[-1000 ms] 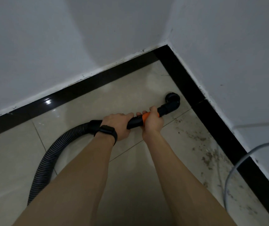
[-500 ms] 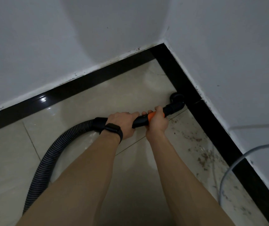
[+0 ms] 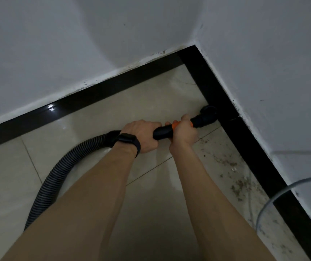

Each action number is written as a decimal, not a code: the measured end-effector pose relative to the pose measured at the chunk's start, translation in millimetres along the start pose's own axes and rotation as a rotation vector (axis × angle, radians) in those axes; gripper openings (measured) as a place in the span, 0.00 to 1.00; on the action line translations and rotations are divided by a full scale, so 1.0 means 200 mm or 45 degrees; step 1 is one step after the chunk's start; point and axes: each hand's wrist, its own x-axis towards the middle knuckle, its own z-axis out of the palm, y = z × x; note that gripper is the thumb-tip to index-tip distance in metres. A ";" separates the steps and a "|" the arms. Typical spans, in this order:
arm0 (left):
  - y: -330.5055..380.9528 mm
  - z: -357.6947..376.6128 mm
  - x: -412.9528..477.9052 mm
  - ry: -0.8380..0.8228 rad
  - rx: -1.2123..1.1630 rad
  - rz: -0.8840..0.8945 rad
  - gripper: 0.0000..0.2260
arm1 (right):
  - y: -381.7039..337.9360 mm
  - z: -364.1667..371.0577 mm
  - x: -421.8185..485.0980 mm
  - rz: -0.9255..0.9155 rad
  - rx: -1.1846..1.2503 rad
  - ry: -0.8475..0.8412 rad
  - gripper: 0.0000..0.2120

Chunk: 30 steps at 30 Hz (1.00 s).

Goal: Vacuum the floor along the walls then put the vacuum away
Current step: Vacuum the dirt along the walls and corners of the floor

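Note:
A black vacuum wand [image 3: 163, 132] with an orange band runs across the tiled floor [image 3: 94, 132] toward the right wall. Its round black nozzle [image 3: 208, 114] touches the floor against the black skirting [image 3: 245, 140], a little short of the corner. My left hand [image 3: 141, 135], with a black watch on the wrist, grips the wand's rear end where the ribbed grey hose [image 3: 56, 178] joins. My right hand [image 3: 184, 130] grips the wand at the orange band, close behind the nozzle. The hose curves away to the lower left, behind my left arm.
Brown dirt and crumbs [image 3: 239, 185] lie on the tiles along the right skirting, nearer me than the nozzle. A thin grey cable [image 3: 275, 196] loops from the right wall down over the floor. White walls [image 3: 75, 44] meet at the corner ahead.
Both hands and the wand slid right. The nozzle went from just off the skirting to tight against it. My view shifted slightly.

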 end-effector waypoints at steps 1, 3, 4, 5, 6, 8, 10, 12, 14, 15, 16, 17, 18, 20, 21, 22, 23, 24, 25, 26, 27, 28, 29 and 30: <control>-0.01 -0.01 0.01 -0.004 -0.005 -0.002 0.07 | 0.00 0.01 0.00 0.004 -0.005 0.002 0.06; -0.02 -0.02 0.02 -0.003 -0.013 -0.005 0.07 | -0.01 0.03 0.01 0.010 -0.010 0.001 0.07; -0.03 -0.03 0.03 0.003 -0.016 -0.009 0.08 | -0.01 0.04 0.01 0.011 -0.012 -0.004 0.07; -0.04 -0.03 0.03 0.012 -0.019 -0.014 0.08 | -0.01 0.05 0.01 0.011 -0.017 -0.010 0.07; -0.04 -0.04 0.03 0.019 -0.022 -0.020 0.08 | -0.02 0.06 0.02 0.011 -0.026 -0.015 0.07; -0.05 -0.06 0.03 0.034 -0.022 -0.035 0.08 | -0.02 0.09 0.02 0.017 -0.039 -0.039 0.07; -0.06 -0.07 0.04 0.063 -0.031 -0.054 0.08 | -0.04 0.12 0.02 0.026 -0.042 -0.073 0.05; -0.07 -0.08 0.04 0.085 -0.056 -0.077 0.08 | -0.05 0.15 0.02 0.021 -0.061 -0.094 0.04; -0.08 -0.09 0.04 0.096 -0.059 -0.093 0.08 | -0.05 0.17 0.02 0.022 -0.090 -0.129 0.04; -0.08 -0.09 0.04 0.107 -0.056 -0.101 0.08 | -0.06 0.18 0.02 0.027 -0.105 -0.154 0.04; -0.08 -0.08 0.04 0.121 -0.058 -0.110 0.07 | -0.07 0.19 0.02 0.035 -0.120 -0.180 0.04; -0.07 -0.08 0.04 0.135 -0.068 -0.120 0.07 | -0.07 0.19 0.02 0.042 -0.136 -0.202 0.04; -0.07 -0.07 0.03 0.147 -0.082 -0.131 0.07 | -0.08 0.20 0.02 0.047 -0.150 -0.219 0.04; -0.05 -0.06 0.02 0.159 -0.104 -0.149 0.06 | -0.09 0.20 0.03 0.051 -0.160 -0.230 0.05; -0.05 -0.05 0.00 0.157 -0.106 -0.151 0.06 | -0.08 0.19 0.02 0.055 -0.156 -0.225 0.05; -0.05 -0.05 -0.02 0.149 -0.101 -0.144 0.06 | -0.07 0.18 0.01 0.061 -0.141 -0.218 0.05; -0.05 -0.04 -0.04 0.137 -0.093 -0.135 0.06 | -0.06 0.17 0.00 0.066 -0.120 -0.213 0.05; -0.06 -0.03 -0.07 0.121 -0.084 -0.129 0.07 | -0.03 0.15 -0.02 0.070 -0.096 -0.211 0.04; -0.07 -0.02 -0.10 0.105 -0.074 -0.127 0.07 | 0.00 0.13 -0.04 0.071 -0.073 -0.213 0.04; -0.09 -0.01 -0.14 0.091 -0.058 -0.127 0.07 | 0.04 0.12 -0.07 0.072 -0.049 -0.221 0.04; -0.12 -0.01 -0.18 0.081 -0.041 -0.123 0.07 | 0.07 0.10 -0.10 0.073 -0.025 -0.233 0.04; -0.14 0.00 -0.23 0.072 -0.027 -0.116 0.07 | 0.12 0.08 -0.13 0.076 -0.008 -0.248 0.04; -0.17 0.01 -0.28 0.062 -0.015 -0.108 0.08 | 0.17 0.07 -0.17 0.081 0.003 -0.262 0.04; -0.20 0.01 -0.33 0.053 0.006 -0.102 0.08 | 0.22 0.05 -0.21 0.089 0.011 -0.272 0.04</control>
